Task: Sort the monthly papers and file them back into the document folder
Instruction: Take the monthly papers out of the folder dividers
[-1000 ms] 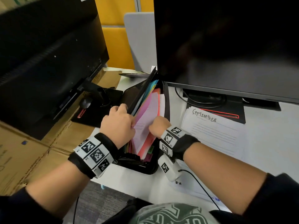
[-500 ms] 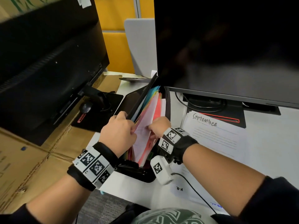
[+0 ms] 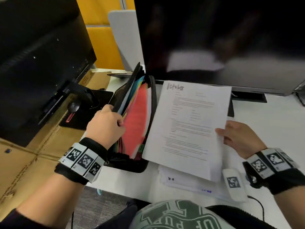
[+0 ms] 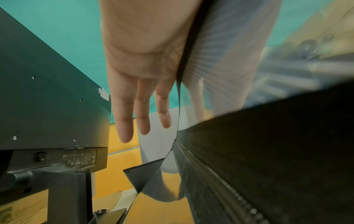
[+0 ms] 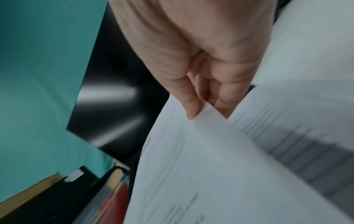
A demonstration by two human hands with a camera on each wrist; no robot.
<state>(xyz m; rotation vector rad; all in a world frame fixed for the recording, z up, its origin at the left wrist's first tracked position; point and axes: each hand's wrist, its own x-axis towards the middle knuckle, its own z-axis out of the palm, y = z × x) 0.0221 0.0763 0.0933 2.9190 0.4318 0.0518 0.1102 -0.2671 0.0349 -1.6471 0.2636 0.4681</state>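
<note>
A black document folder [image 3: 132, 165] with coloured dividers stands open on the white desk [image 3: 272, 129]. My left hand [image 3: 105, 124] grips its front flap, thumb inside. In the left wrist view three fingers [image 4: 141, 106] lie straight along the outside of the folder's flap [image 4: 268, 151]. My right hand [image 3: 239, 138] pinches the right edge of a white sheet headed "October" [image 3: 189, 129], lifted just right of the folder. The right wrist view shows thumb and fingers [image 5: 193, 106] pinching that sheet [image 5: 191, 174]. More papers [image 3: 181, 180] lie stacked under it.
A large dark monitor [image 3: 214, 38] stands close behind the folder and sheet, its stand [image 3: 247, 98] on the desk. A second monitor [image 3: 41, 63] sits at the left on cardboard boxes [image 3: 33, 162]. The desk's front edge is near my body.
My right hand has left the folder's dividers, moved right and now holds up the October sheet. The left hand still holds the folder's flap.
</note>
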